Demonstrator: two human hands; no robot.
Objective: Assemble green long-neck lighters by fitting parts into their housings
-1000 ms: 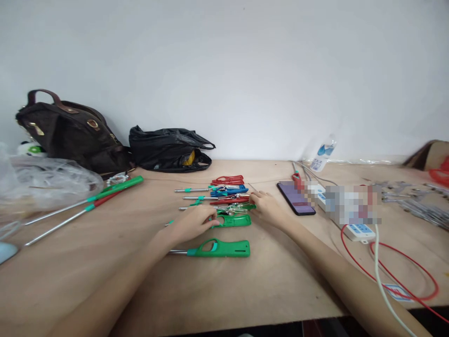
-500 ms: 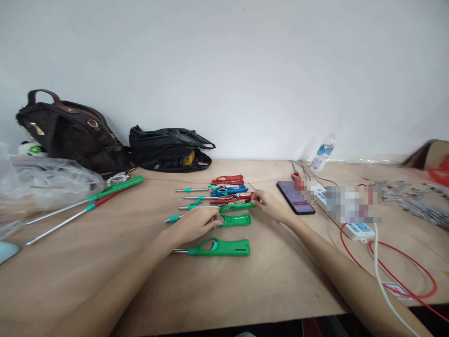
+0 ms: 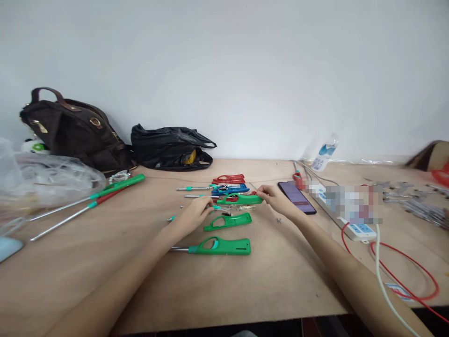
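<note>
My right hand [image 3: 277,199] pinches the right end of a green lighter shell half [image 3: 242,199] and holds it just above the table. My left hand [image 3: 192,216] has its fingers curled at the shell's left end, on the thin metal tube there. Below lie another green shell half [image 3: 228,221] and a whole green long-nosed lighter [image 3: 219,246]. Behind the hands lie red [image 3: 229,179] and blue [image 3: 229,189] lighter parts with metal tubes.
A brown handbag [image 3: 75,128], a black plastic bag [image 3: 171,149] and a clear plastic bag [image 3: 45,180] sit at the back left, with long green and red rods [image 3: 105,192]. A phone [image 3: 296,197], power strip [image 3: 351,224], red cable and water bottle [image 3: 324,152] lie right.
My right hand has lifted the green shell half off the table and drawn it slightly up and back. My left hand shifted up to its left end, uncovering the lower green shell.
</note>
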